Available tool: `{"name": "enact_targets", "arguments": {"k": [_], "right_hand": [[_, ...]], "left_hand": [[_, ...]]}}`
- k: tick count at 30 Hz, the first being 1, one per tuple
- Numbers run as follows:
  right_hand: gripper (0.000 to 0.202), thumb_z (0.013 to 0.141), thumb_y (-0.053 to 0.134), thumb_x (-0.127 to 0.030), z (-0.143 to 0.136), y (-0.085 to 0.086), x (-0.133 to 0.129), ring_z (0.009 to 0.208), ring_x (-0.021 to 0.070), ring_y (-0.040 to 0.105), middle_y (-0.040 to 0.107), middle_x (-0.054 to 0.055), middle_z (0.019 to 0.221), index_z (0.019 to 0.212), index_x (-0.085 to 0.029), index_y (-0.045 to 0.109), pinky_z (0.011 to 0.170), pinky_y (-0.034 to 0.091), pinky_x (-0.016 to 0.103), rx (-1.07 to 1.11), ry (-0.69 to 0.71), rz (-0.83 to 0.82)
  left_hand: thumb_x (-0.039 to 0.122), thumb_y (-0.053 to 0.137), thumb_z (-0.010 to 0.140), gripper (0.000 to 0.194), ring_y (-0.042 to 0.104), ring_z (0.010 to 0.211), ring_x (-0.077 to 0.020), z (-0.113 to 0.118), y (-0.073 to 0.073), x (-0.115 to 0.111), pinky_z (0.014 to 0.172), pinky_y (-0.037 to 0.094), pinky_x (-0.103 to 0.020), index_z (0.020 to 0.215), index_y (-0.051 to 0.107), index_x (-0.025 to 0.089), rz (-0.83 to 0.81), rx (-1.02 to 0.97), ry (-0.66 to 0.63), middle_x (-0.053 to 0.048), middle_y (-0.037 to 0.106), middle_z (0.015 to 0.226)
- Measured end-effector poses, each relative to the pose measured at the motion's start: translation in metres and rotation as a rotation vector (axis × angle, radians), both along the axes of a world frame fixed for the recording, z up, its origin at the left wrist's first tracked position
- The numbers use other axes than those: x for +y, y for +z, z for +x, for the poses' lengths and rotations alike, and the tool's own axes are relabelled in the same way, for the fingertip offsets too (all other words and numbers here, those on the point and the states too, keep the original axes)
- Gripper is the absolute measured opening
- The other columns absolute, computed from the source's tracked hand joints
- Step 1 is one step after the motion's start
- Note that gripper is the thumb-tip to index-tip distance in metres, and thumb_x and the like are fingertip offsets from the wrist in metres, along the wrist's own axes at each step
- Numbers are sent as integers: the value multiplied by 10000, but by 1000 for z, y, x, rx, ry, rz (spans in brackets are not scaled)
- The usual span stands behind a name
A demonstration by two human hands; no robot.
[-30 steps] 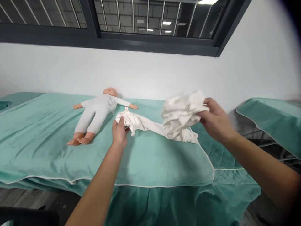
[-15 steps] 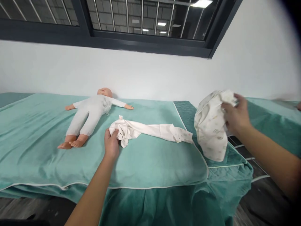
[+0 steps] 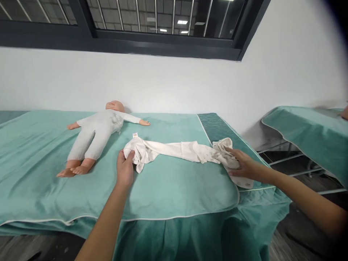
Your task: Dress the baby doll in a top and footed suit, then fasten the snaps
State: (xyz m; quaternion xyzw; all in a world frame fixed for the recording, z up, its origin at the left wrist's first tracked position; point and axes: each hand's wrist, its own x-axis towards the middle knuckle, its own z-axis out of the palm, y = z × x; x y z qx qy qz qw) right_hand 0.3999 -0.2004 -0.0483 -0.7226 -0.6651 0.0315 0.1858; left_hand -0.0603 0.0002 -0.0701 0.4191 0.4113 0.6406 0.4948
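Observation:
My left hand is closed on the bunched left end of a white baby garment, which has a small tag at its top. The garment stretches sideways over the bed as a narrow strip. Its right end, with small prints and a snap, meets a crumpled white patterned cloth. My right hand grips this cloth low over the bed's right side, thumb and fingers partly around it. Whether the two pieces are joined, I cannot tell. A baby doll in a white bodysuit lies on its back to the left.
The bed carries a green sheet with white piping. To the right stands another green-covered bed, with metal bars in the gap. A white wall and dark-framed window rise behind.
My right hand has come down and leftward, lowering the hanging patterned cloth onto the bed by the garment's right end. My left hand keeps its hold. The view has shifted slightly.

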Motion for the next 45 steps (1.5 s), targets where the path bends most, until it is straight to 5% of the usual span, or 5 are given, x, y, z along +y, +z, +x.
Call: {"name": "enact_targets", "arguments": {"k": [10, 19, 32, 40, 45], "right_hand": [[520, 716, 689, -159, 30, 58, 29, 1028, 308, 631, 589, 142, 1217, 1218, -281, 627, 946, 434, 422, 57, 44, -13], [544, 812, 562, -245, 8, -24, 35, 1122, 363, 542, 521, 191, 1268, 1351, -199, 509, 954, 445, 489, -346, -113, 66], [676, 777, 623, -299, 6, 0, 34, 1312, 470, 412, 401, 205, 1500, 1432, -254, 464, 959, 403, 593, -454, -189, 27], [492, 945, 492, -402, -106, 38, 50, 1331, 274, 447, 474, 120, 1464, 1404, -231, 451, 1064, 393, 420, -232, 231, 62], [435, 886, 562, -283, -153, 43, 95, 1204, 334, 515, 580, 174, 1315, 1302, -157, 539, 975, 410, 458, -37, -33, -4]], "left_hand": [[404, 719, 776, 325, 568, 751, -120, 0, 1, -3, 651, 440, -220, 1009, 629, 195, 1, 132, 21, 1, 622, 889], [418, 696, 794, 329, 565, 780, -130, -1, -3, -3, 666, 440, -225, 1032, 630, 199, 10, 174, 34, -5, 629, 914], [415, 693, 779, 325, 564, 761, -128, -1, -4, -2, 665, 441, -226, 1009, 627, 194, 12, 210, 55, 0, 627, 894], [356, 734, 730, 354, 569, 765, -133, 0, 9, -6, 681, 437, -229, 1028, 640, 192, 22, 90, -106, -4, 625, 895], [289, 733, 698, 316, 568, 768, -146, -11, 52, -5, 674, 430, -240, 979, 660, 164, 43, 150, -235, -26, 646, 879]]}}
